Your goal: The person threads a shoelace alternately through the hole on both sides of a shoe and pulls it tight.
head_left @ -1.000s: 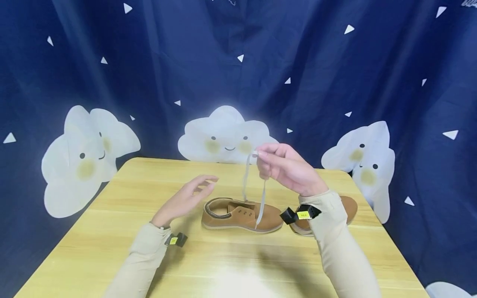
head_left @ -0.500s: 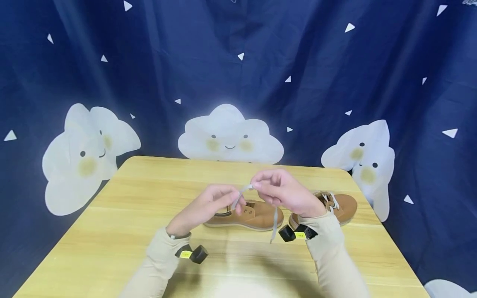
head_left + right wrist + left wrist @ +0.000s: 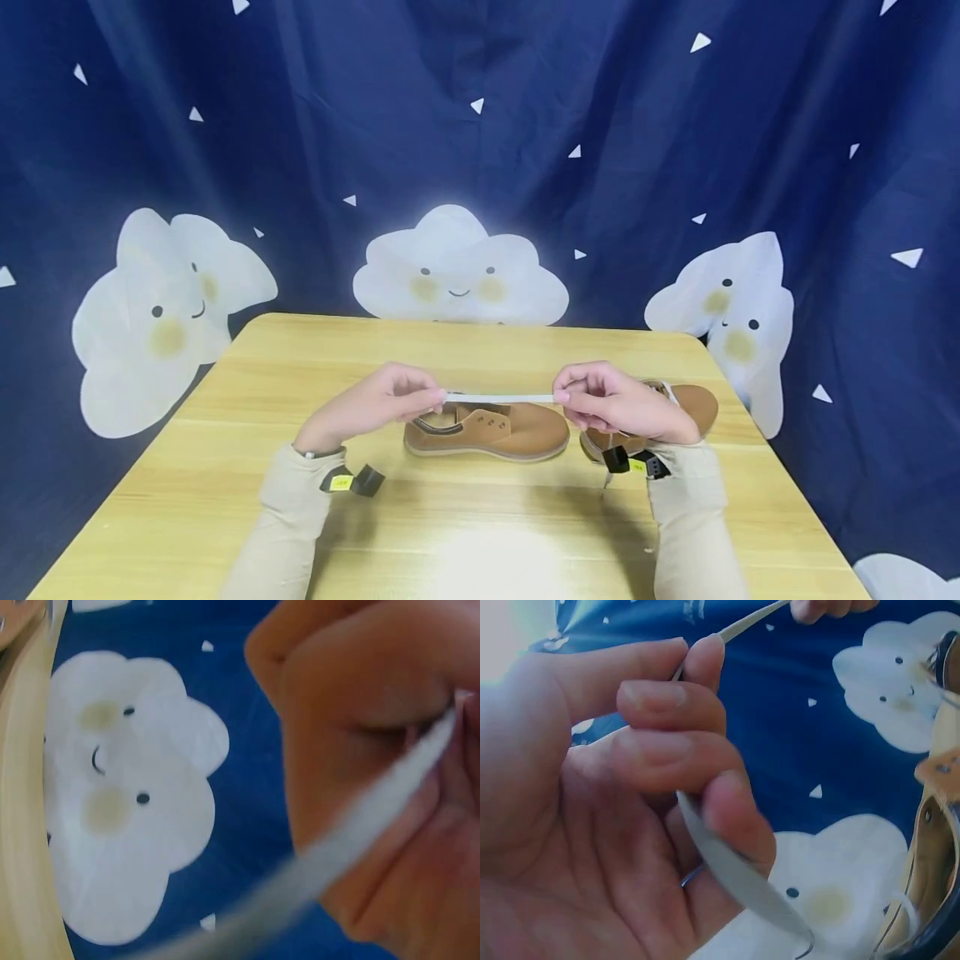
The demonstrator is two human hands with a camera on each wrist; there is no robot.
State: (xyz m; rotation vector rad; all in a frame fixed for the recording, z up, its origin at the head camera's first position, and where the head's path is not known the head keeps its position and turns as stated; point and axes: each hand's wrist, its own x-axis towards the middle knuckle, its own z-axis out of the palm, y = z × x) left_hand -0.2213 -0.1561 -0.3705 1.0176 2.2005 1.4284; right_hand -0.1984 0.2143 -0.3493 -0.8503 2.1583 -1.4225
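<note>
A light grey shoelace (image 3: 498, 398) is stretched level between both hands, above a brown shoe (image 3: 525, 429) that stands on the table with its toe to the right. The left hand (image 3: 375, 406) pinches the lace between thumb and forefinger; in the left wrist view that hand (image 3: 652, 772) has its other fingers curled, and a loose length of lace (image 3: 742, 877) hangs below them. The right hand (image 3: 622, 402) pinches the other side. In the right wrist view a blurred strip of lace (image 3: 337, 832) comes out of the right hand (image 3: 375, 750).
A second brown shoe (image 3: 697, 408), with pale laces, stands to the right, partly behind the right hand. Both shoes are on a wooden table (image 3: 225, 500). Behind the table hangs a dark blue curtain (image 3: 420, 125) with white clouds and triangles.
The left hand reached in and took hold of the lace. Both hands have since moved apart, pulling it straight, and the right hand is lower than a second ago.
</note>
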